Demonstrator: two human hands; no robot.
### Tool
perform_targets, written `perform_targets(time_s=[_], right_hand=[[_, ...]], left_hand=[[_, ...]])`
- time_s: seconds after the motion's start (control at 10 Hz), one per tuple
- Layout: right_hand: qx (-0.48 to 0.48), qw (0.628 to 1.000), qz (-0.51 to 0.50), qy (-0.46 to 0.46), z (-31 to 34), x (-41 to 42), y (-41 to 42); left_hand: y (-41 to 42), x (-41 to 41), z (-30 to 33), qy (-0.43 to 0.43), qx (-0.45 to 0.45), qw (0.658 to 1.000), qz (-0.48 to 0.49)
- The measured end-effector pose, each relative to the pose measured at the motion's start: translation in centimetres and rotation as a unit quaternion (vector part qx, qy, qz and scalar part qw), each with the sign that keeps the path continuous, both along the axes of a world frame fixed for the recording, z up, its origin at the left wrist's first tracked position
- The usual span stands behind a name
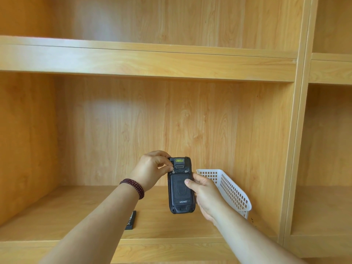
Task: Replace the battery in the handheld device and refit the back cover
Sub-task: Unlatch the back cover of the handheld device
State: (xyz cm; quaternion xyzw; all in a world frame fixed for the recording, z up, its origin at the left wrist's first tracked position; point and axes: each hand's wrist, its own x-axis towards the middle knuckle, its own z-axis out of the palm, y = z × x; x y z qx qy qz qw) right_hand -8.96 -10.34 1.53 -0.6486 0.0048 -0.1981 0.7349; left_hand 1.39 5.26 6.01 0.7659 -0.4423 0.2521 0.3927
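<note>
A black handheld device (181, 195) is held upright above the wooden shelf, its back facing me, with the back cover (179, 187) sitting on it. My right hand (204, 195) grips the device's right side, thumb resting on the cover. My left hand (152, 169) pinches at the small round latch (173, 171) on the upper left of the cover. A matching latch (186, 171) sits at the upper right. A black battery (131, 221) lies flat on the shelf, partly hidden under my left forearm.
A white perforated plastic basket (230, 189) leans tilted against the shelf's back wall, just right of my right hand. The wooden shelf board (76, 212) spreads to the left; another board (148, 60) runs overhead and a vertical divider (293, 149) stands at right.
</note>
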Motion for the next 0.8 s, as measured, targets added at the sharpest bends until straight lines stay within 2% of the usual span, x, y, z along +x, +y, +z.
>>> perform_targets(time_s=[0.2, 0.4, 0.8], right_hand=[[0.011, 1.0, -0.001, 0.001, -0.12, -0.06, 0.33], [0.01, 1.0, 0.005, 0.005, 0.02, -0.44, 0.05], [0.014, 1.0, 0.001, 0.008, -0.09, -0.47, 0.03]], left_hand=[[-0.28, -0.49, 0.12, -0.013, -0.008, 1.0, 0.019], [0.28, -0.39, 0.11, 0.025, -0.005, 1.0, -0.002], [-0.22, -0.71, -0.06, 0.008, -0.003, 1.0, 0.015]])
